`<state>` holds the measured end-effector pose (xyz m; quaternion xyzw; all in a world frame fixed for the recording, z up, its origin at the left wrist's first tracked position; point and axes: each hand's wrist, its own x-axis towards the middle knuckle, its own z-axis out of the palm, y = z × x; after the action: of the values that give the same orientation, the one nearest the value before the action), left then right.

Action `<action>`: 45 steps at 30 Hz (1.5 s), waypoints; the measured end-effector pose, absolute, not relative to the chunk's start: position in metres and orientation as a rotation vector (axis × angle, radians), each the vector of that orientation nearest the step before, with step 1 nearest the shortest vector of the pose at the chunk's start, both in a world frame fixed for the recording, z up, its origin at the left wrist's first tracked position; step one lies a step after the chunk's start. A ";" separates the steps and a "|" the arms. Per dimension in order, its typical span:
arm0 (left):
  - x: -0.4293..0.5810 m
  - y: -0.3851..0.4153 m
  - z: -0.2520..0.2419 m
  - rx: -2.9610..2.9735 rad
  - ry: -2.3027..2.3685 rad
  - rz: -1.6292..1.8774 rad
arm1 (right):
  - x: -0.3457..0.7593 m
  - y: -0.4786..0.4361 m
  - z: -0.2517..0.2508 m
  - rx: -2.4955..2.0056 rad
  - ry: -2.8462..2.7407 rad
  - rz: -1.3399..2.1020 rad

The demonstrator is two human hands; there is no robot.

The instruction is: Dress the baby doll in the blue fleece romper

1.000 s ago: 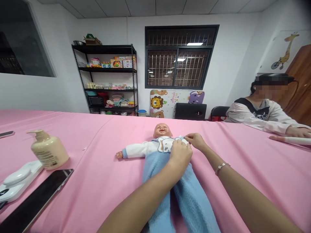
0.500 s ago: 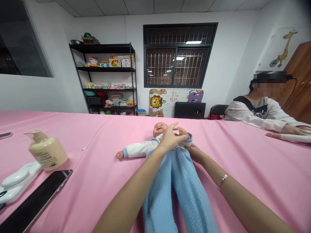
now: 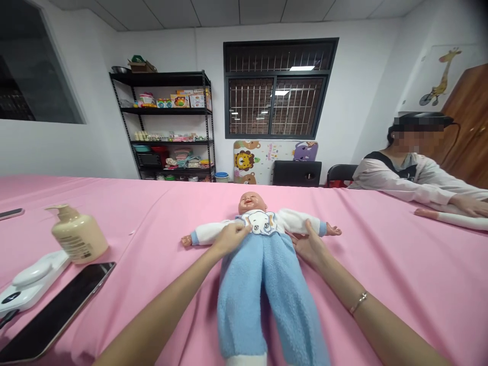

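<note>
Pink-covered table (image 3: 152, 203), baby doll (image 3: 263, 254) lying face-up, pump bottle (image 3: 78, 235), dark tablet (image 3: 57, 312), white device (image 3: 32, 279)
</note>
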<state>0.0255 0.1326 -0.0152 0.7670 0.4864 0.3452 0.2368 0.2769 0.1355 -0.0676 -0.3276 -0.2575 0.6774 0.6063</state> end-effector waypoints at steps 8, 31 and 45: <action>0.009 0.138 -0.031 1.954 1.195 0.979 | 0.280 0.137 -0.070 -0.847 -0.365 1.526; -0.023 0.152 -0.036 1.699 1.144 0.977 | 0.272 0.130 -0.071 -1.283 -1.571 0.951; -0.010 0.139 -0.044 1.962 0.998 0.794 | 0.279 0.109 -0.062 -0.911 -1.163 1.569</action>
<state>-0.0100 0.1389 -0.0444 0.7720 0.3927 0.3124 0.3900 0.2785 0.1089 -0.0619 -0.3724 -0.4753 0.6411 0.4737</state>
